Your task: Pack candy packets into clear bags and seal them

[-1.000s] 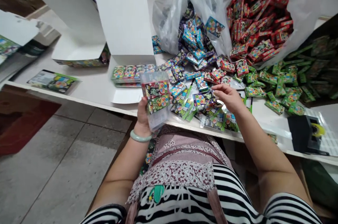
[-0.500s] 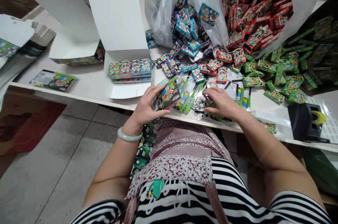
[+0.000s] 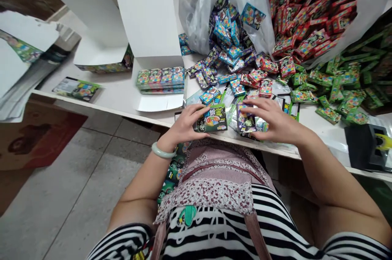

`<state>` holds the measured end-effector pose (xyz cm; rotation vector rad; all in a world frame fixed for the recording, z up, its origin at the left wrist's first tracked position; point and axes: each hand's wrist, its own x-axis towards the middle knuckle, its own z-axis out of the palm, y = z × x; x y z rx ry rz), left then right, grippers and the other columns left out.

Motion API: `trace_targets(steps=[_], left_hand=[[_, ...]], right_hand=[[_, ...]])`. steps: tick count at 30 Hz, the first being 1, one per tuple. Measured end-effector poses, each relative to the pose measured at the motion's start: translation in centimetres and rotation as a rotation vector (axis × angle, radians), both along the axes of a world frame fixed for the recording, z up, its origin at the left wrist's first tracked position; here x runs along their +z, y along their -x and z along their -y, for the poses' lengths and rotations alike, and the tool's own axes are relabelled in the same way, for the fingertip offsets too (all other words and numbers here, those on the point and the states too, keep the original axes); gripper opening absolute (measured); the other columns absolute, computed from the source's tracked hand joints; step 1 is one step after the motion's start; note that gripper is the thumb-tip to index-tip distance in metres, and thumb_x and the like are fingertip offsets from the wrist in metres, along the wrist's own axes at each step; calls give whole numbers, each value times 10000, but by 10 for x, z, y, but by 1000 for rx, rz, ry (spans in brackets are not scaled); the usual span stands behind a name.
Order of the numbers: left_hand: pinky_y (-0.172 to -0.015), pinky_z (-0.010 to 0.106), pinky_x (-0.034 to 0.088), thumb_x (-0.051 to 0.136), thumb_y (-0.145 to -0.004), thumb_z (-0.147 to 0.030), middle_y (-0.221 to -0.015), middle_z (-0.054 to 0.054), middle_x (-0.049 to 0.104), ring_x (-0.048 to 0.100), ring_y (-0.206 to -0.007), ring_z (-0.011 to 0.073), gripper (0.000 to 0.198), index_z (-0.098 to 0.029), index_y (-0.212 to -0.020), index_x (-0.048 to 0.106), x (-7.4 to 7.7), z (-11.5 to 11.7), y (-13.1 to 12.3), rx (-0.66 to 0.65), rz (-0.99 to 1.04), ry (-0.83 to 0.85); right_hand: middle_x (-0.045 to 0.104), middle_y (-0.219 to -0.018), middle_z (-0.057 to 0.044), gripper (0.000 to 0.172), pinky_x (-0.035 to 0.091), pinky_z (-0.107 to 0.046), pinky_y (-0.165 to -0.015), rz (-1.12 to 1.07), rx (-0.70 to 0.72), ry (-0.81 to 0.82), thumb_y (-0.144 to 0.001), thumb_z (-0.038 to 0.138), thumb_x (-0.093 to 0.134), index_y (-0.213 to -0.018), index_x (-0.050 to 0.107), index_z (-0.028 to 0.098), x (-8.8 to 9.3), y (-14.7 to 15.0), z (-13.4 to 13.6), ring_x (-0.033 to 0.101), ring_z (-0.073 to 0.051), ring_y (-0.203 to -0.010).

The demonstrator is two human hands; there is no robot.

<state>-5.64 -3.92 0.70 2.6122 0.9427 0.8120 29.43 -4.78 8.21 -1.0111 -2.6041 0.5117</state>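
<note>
My left hand [image 3: 186,124] is closed on a flat printed packet [image 3: 213,118], black with a green edge, its thumb below and fingers above. To its right, my right hand [image 3: 275,122] grips a small purple box [image 3: 246,117] between thumb and fingers, close to the packet but apart from it. A small blue box [image 3: 210,95] lies just behind the packet. More flat packets lie under and around my right hand, partly hidden by it.
An open white carton [image 3: 159,103] holds stacked packets. Behind are plastic bags [image 3: 194,19] of blue, purple and red boxes [image 3: 312,11]. Green boxes [image 3: 337,80] are heaped at right, near a black tape dispenser [image 3: 364,145]. A single packet [image 3: 76,88] lies left, near the table's front edge.
My left hand has turned the packet more level. My right hand has come up from the packets with a purple box. The whole view has shifted slightly rightward.
</note>
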Motion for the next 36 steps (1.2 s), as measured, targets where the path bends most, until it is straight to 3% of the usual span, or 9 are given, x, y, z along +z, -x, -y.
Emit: trace_targets(steps=[3, 7, 10, 16, 21, 24, 29, 32, 36], left_hand=[[-1076, 531, 463, 752, -791, -583, -1380, 152, 532, 529, -1273, 330, 922, -278, -1552, 330, 1, -1, -6, -45, 8, -36], [-1075, 540, 458, 750, -782, -602, -1385, 157, 526, 528, -1270, 339, 945, -279, -1557, 317, -1, 1, -14, -103, -26, -33], [-1074, 539, 460, 745, -768, -635, -1373, 167, 525, 525, -1269, 341, 960, -257, -1548, 332, -4, 2, -21, -95, -21, 1], [-1078, 547, 459, 746, -770, -623, -1366, 168, 531, 533, -1261, 344, 937, -244, -1533, 357, -2, 3, -30, -20, 20, 34], [-1098, 569, 437, 753, -761, -609, -1369, 155, 536, 527, -1271, 350, 907, -254, -1514, 393, -4, 5, -27, 52, 8, 99], [-1100, 567, 441, 755, -750, -628, -1381, 162, 525, 513, -1289, 352, 923, -245, -1511, 400, -7, 7, -25, 37, 6, 132], [-1088, 564, 449, 746, -755, -644, -1360, 151, 535, 533, -1253, 341, 917, -255, -1510, 404, -10, 7, -18, 88, 49, 129], [-1073, 559, 461, 735, -771, -641, -1351, 153, 533, 539, -1240, 334, 907, -254, -1515, 390, -9, 8, -18, 85, 51, 101], [-1060, 558, 473, 740, -776, -626, -1350, 159, 528, 545, -1233, 333, 924, -253, -1532, 364, -10, 9, -19, 65, 62, 82]], right_hand=[[488, -1524, -104, 620, 324, -621, -1135, 131, 94, 41, -839, 299, 657, -1442, 517, 293, 9, 4, 0, 441, -359, -1381], [500, -1509, -130, 616, 332, -651, -1119, 221, 153, 43, -814, 276, 684, -1416, 557, 255, 7, 13, -5, 459, -384, -1344], [504, -1484, -156, 620, 368, -633, -1108, 202, 127, 30, -802, 279, 713, -1401, 561, 221, 3, 20, -8, 475, -386, -1325], [446, -1506, -149, 787, 400, -542, -1154, 13, 25, 91, -799, 423, 779, -1474, 408, 262, -7, 30, -6, 421, -328, -1418], [626, -1359, -99, 424, 175, -657, -1223, 7, -113, 54, -942, 396, 611, -1347, 537, 293, -17, 40, 9, 379, -343, -1461], [674, -1321, -57, 373, 159, -653, -1217, -38, -97, 112, -991, 354, 508, -1360, 540, 310, -24, 42, 3, 354, -312, -1486], [758, -1117, -108, 312, 412, -533, -1033, -40, -510, 8, -984, 352, 471, -1170, 681, 214, -35, 38, -53, 645, -327, -1140], [750, -1092, -190, 369, 418, -519, -968, 229, -637, -18, -963, 404, 503, -1126, 700, 137, -44, 50, -87, 648, -376, -1100], [722, -1107, -264, 542, 416, -514, -965, 431, -738, -47, -899, 487, 614, -1208, 631, 43, -56, 73, -105, 643, -413, -1110]])
